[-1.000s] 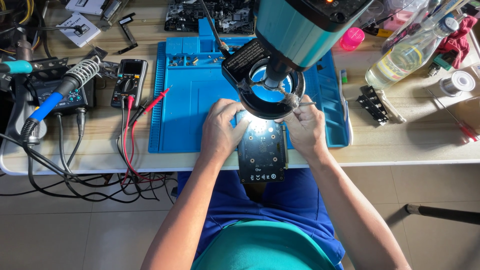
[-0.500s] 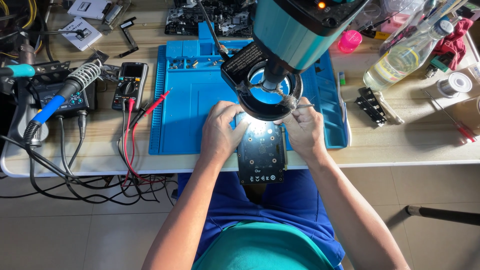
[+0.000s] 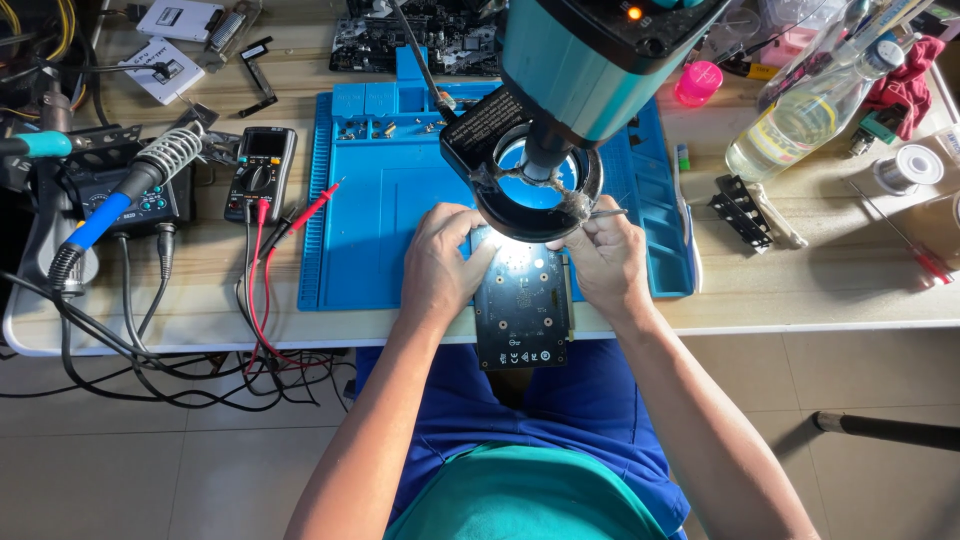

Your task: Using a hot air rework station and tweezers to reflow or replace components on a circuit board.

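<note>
Hands (image 3: 520,262) steady, circuit board (image 3: 521,315) overhanging table edge (image 3: 800,322)

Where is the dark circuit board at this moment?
In the head view, the circuit board lies between the left hand and right hand, under the ring light, overhanging the table's near edge.

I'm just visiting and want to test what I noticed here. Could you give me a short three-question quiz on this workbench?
1. True or false: the dark circuit board lies wholly on the blue mat.
2. Which hand holds the thin metal tool? A) left B) right
3. What lights the board from above?

Key:
1. False; its near end juts past the table edge, over the person's lap.
2. B; the right hand pinches it, while the left hand steadies the board.
3. The ring light under the teal microscope head.
</note>
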